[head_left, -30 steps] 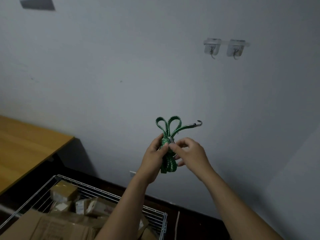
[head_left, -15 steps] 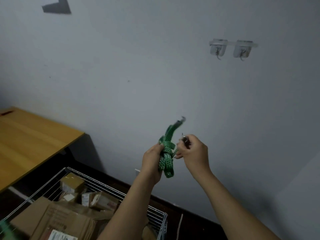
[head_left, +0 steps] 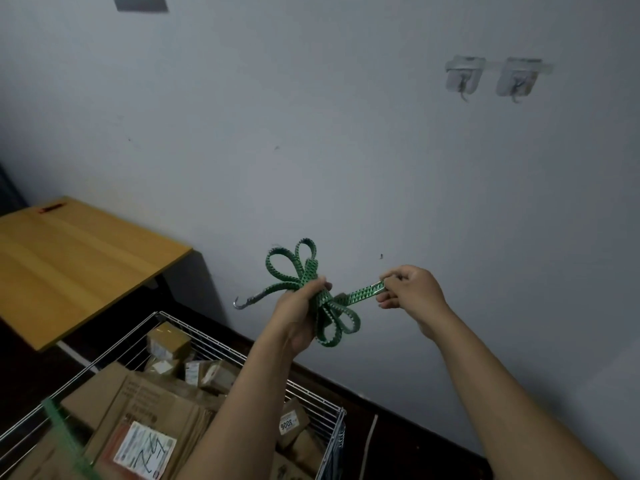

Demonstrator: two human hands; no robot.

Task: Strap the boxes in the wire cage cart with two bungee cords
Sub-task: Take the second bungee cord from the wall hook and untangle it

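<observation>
Grey painted wall [head_left: 311,133] fills most of the view behind both raised hands, with two clear stick-on hooks [head_left: 464,77] mounted high above the right hand. Below and left of the left hand a smooth yellow wooden desk [head_left: 69,265] is seen, and under both forearms stands the wire cage cart [head_left: 114,346], built of thin bright metal rods and packed with brown cardboard boxes [head_left: 156,403] bearing paper labels. A blurred green strip [head_left: 57,427] is seen across the cart's near corner, well below the left hand; it is judged to be a first cord already stretched.

The bundled bungee cord [head_left: 311,289], a flat woven green strap with dark flecks, is gripped at its wrapped middle by the left hand [head_left: 301,317], flat loops fanning out above and below the fist. One end is pinched by the right hand [head_left: 412,289], held to the right of the left.

Half a second ago the right hand was pressed against the bundle; now a short straight length has been drawn out between the hands. The steel hook [head_left: 242,302] that pointed upward is now swung out left of the left hand. Unwinding is thus judged begun; no hooking onto the cart has been done with this cord.
</observation>
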